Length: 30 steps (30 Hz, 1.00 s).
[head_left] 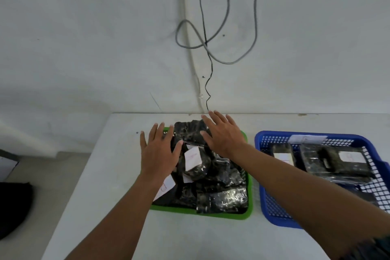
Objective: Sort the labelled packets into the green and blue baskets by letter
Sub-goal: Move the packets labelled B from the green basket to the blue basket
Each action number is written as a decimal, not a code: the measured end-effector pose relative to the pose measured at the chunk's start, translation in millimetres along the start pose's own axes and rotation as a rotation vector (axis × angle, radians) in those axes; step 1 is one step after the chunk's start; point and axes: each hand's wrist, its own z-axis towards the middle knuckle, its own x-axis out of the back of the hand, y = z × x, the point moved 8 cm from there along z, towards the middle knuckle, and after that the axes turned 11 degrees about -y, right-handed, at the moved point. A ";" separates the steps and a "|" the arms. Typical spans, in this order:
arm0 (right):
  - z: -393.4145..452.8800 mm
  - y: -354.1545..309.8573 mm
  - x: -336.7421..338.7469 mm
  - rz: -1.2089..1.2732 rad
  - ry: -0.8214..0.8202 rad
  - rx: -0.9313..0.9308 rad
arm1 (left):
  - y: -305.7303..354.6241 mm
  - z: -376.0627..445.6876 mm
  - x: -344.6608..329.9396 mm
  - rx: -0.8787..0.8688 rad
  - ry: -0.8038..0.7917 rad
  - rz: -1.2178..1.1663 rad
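Observation:
A green basket (202,214) sits mid-table, heaped with several dark shiny packets (219,194), some showing white labels (192,158). My left hand (159,154) is spread flat with straight fingers over the basket's left rim and the pile. My right hand (221,135) is also flat and open above the far end of the pile, holding nothing. To the right stands a blue basket (268,207) with a few labelled packets (335,164) lying in it; my right forearm crosses its near corner.
The white table (101,186) ends at a wall just behind the baskets. Grey and black cables (207,53) hang down the wall. A dark object (12,207) lies on the floor at the left, beyond the table's edge.

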 end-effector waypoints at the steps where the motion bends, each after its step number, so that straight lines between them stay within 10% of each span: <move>1: 10.2 -2.7 -4.0 0.009 -0.023 -0.010 | -6.3 5.3 -3.9 -0.003 -0.011 -0.002; 7: 56.4 -6.8 -26.2 0.105 -0.236 -0.119 | -31.2 34.8 -36.9 -0.032 -0.102 -0.035; 13: 58.7 -10.3 -16.6 0.346 -0.117 -0.054 | -33.8 45.8 -47.3 -0.047 -0.131 -0.237; 18: 28.6 -24.8 20.6 0.379 0.219 0.134 | -36.2 43.9 -12.0 0.131 -0.112 -0.577; 22: -16.4 -48.3 43.5 0.131 0.511 0.393 | -28.6 42.3 -17.6 0.450 -0.331 -1.404; 30: -60.9 -21.4 39.4 0.236 0.413 0.326 | 7.8 28.4 -17.4 0.428 -0.414 -1.831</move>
